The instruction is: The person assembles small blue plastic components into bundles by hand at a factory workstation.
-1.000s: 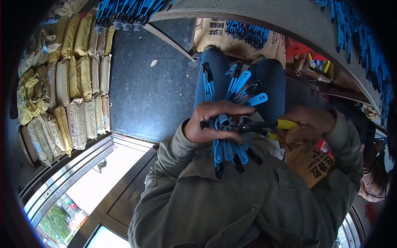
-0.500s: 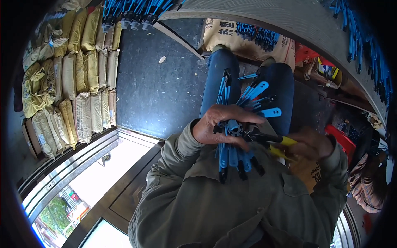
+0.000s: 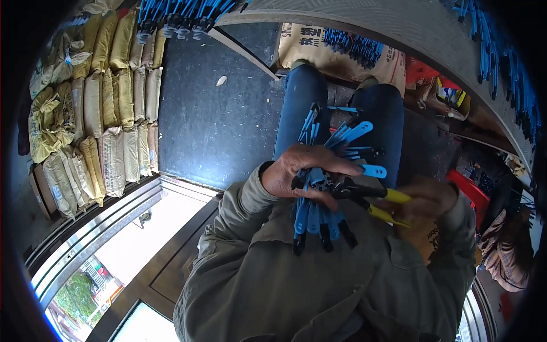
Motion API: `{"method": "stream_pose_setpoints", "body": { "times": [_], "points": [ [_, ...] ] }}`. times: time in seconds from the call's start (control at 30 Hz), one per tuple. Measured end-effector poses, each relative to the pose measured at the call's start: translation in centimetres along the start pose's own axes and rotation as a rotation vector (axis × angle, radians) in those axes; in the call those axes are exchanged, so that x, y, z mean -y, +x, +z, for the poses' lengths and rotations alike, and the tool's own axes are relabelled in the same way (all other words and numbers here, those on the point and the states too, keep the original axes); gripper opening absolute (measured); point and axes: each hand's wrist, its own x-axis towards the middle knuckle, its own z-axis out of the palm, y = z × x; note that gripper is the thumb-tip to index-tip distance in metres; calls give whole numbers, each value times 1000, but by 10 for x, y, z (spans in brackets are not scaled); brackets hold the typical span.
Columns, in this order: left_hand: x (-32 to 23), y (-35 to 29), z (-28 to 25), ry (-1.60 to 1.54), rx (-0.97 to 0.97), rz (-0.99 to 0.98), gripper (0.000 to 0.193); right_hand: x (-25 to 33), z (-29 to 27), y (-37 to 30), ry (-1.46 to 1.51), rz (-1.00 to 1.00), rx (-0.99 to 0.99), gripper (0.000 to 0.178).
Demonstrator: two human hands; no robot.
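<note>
My left hand [image 3: 307, 171] is closed round a dense cluster of blue plastic strips [image 3: 313, 219] with black tips. The strips fan out above and below the fist from a hub [image 3: 319, 181] showing between thumb and fingers. Some upper strips [image 3: 358, 132] have flat, rounded ends with holes. From the right, my right hand [image 3: 427, 196] grips pliers [image 3: 397, 196] with yellow handles and a dark head. Their handles are spread, and the jaws lie against the cluster beside the hub. Motion blurs the right fingers. Both hands are over my lap.
A grey tabletop [image 3: 387, 23] curves overhead, with more blue strip clusters [image 3: 188, 14] on it. Stacked sacks [image 3: 114, 108] line the left wall. A printed sack [image 3: 296, 48] lies beyond my knees. At right is a red plastic object [image 3: 468, 191]; a window [image 3: 85, 285] is lower left.
The plier handles have spread further apart, with the lower one showing more. The strip cluster has turned slightly in my left hand, its lower ends shifting a little.
</note>
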Motion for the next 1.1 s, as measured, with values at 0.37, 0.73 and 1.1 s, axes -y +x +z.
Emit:
{"method": "stream_pose_setpoints", "body": {
  "times": [0.37,0.73,1.1],
  "points": [
    [15,-15,15,47,-241,57,49,-9,29,29,-847,-102,-653,41],
    [13,-12,27,93,-447,57,49,-51,33,63,-834,-183,-821,29],
    [10,-6,22,89,-425,46,47,-18,-3,40,-958,-217,-664,24]
  ]
}}
